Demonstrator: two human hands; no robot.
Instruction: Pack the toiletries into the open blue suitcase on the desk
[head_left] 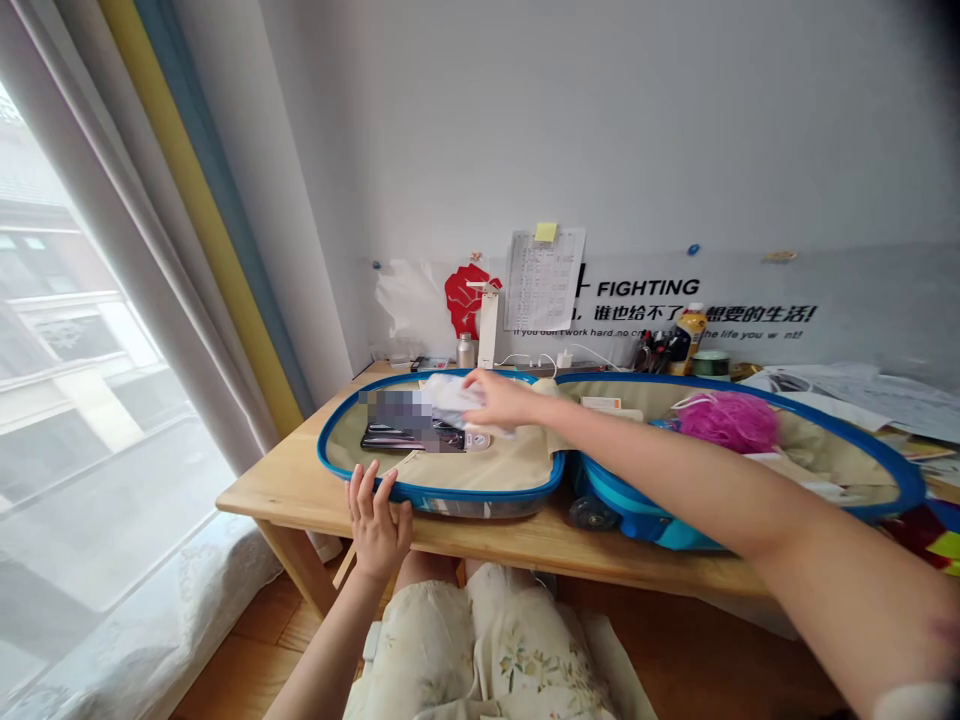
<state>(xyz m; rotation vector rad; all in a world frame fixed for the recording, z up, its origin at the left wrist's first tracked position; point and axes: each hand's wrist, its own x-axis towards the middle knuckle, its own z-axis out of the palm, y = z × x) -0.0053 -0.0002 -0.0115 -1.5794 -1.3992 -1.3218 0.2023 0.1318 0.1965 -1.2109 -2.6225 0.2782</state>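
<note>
An open blue suitcase (450, 495) lies on the wooden table, its two halves spread side by side. My right hand (501, 398) pinches a whitish crumpled bundle (450, 398), cloth or thin plastic, over the left half. Under and beside the bundle are a dark flat case (379, 438) and a small white item (478, 440); part of this area is blurred out. My left hand (379, 525) rests on the near blue rim of the left half, fingers stretched out and holding nothing. A pink mesh bath puff (727, 422) sits in the right half.
Behind the suitcase stand a white lamp (488, 325), a silver bottle (465, 351), a yellow-labelled bottle (688, 338) and a dark jar (710, 365). Papers (832, 395) lie at the right back. A curtain (150, 260) and window are on the left.
</note>
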